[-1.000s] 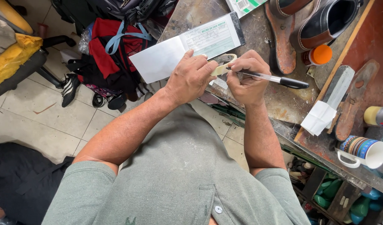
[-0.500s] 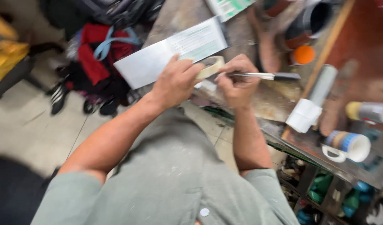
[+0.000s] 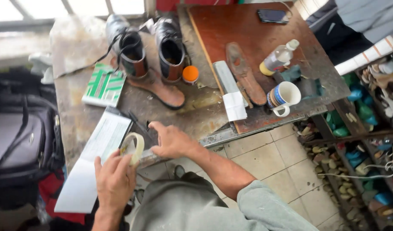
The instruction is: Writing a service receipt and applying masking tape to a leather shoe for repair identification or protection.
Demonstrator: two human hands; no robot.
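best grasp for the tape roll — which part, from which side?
Pinch the tape roll across its outer rim from below, as the left hand does. It stands on edge, its open core facing sideways, with the right hand close on its right.

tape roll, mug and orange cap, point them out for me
tape roll [image 3: 134, 146], head view, on the upper part of its ring above the left hand
mug [image 3: 286, 95], head view, on its white rim
orange cap [image 3: 190, 73], head view, on its top

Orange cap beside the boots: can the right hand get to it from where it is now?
Probably yes: the right hand rests empty on the workbench edge, and only bare bench surface lies between it and the orange cap.
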